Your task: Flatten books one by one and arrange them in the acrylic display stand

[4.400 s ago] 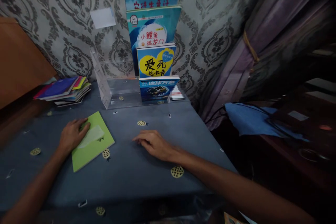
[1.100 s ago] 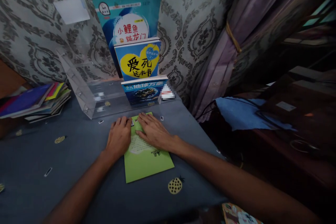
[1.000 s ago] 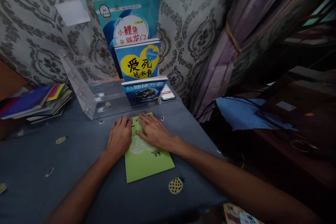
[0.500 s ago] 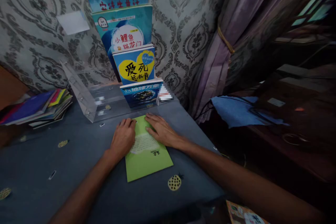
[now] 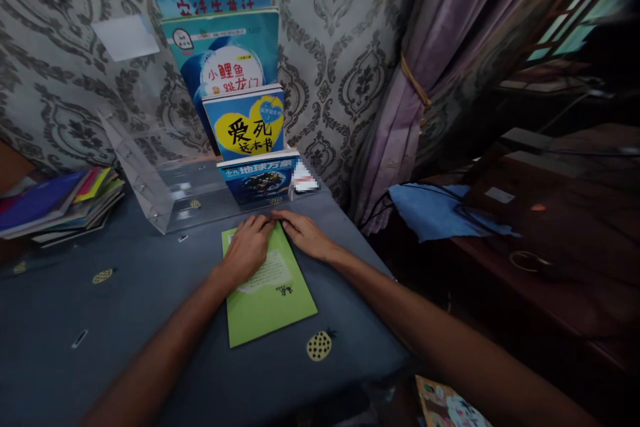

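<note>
A thin green booklet (image 5: 267, 297) lies flat on the blue-grey tablecloth (image 5: 125, 320), just in front of a clear acrylic book stand (image 5: 165, 193). My left hand (image 5: 247, 250) rests on the booklet's upper part, fingers stretched toward its far edge. My right hand (image 5: 305, 235) lies at the booklet's top right corner, fingers flat and pointing left, its fingertips meeting those of the left hand. The stand holds several blue books in stepped rows on its right side, the lowest (image 5: 257, 177) right behind my fingertips.
A stack of colourful books (image 5: 55, 203) sits at the far left. Patterned wallpaper rises behind the stand. A purple curtain (image 5: 425, 73) hangs at right, past the table's edge, with a blue cloth (image 5: 440, 210) on dark furniture. Another book (image 5: 447, 407) lies below the table edge.
Over four seconds the green booklet went from the left of the table to in front of the stand. In the last second my hands slid up to its far edge and closed together.
</note>
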The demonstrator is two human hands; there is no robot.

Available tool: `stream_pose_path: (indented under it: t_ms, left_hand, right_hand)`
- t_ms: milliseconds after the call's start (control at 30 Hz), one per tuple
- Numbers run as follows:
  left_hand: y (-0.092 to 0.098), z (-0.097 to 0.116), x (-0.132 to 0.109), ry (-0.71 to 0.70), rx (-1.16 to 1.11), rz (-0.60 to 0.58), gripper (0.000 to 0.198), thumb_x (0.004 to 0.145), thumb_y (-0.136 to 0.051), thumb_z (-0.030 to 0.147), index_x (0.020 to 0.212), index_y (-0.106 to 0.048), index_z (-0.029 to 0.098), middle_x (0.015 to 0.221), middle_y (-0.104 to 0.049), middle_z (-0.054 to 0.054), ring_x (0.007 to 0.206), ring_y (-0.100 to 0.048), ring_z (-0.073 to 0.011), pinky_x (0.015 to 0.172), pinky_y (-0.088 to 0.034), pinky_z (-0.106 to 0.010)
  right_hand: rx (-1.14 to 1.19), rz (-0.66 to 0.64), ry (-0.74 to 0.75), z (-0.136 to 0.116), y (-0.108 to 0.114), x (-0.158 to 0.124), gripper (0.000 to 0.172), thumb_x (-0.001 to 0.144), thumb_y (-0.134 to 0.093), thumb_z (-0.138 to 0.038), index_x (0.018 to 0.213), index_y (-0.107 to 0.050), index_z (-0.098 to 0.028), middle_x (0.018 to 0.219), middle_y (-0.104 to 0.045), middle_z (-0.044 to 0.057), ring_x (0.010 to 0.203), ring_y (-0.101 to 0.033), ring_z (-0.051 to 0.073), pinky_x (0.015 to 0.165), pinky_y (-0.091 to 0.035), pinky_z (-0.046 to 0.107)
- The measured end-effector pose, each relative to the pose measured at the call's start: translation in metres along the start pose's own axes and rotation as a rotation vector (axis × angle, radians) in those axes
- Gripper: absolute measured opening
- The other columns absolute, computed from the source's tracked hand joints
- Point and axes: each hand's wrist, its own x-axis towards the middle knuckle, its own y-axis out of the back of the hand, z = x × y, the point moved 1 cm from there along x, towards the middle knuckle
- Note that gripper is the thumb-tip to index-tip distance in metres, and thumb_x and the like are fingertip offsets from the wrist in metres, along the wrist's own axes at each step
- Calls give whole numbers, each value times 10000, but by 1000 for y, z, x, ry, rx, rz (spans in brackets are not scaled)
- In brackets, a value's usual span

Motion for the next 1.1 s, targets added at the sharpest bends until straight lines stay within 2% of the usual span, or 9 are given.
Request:
stream_pose_path:
  t_ms: [433,633,900,1100]
  left_hand:
    - [3,-1,-4,-17,-71,-25,524,922,-407,83,1394,-575,237,1266,-634,-86,1107,-532,-271,923,-465,-436]
    - [1,0,-4,-26,-41,-19,489,941,-400,83,1375,-586,208,1256,-636,-102,1108,-539,-275,917,-474,-445]
    - [4,2,-6,-26,-50,-19,470,949,-406,67,1362,-594,186,1284,-651,-95,1139,-547,-257,938,-469,-418]
    - [5,2,-7,-121,-126,-40,463,955,-405,72,1360,-601,183,1309,-661,-102,1196,-553,-248,987,-465,-430]
  right_hand:
    - [-93,19,84,1,-1,-5,467,937,-444,-88,1356,-611,-210,1311,-692,83,1217,-637,215,1070,-499,447]
    - [-158,-10,90,-5,0,-5,458,928,-431,-58,1325,-629,-175,1266,-707,111,1186,-644,229,1055,-502,449]
    - [-197,8,73,-10,2,-4,414,913,-477,-51,1251,-678,-183,1174,-741,98,1093,-671,221,990,-523,408]
    - [-230,22,29,-14,6,-5,402,880,-506,-49,1178,-733,-195,1071,-766,86,986,-690,222,921,-535,371]
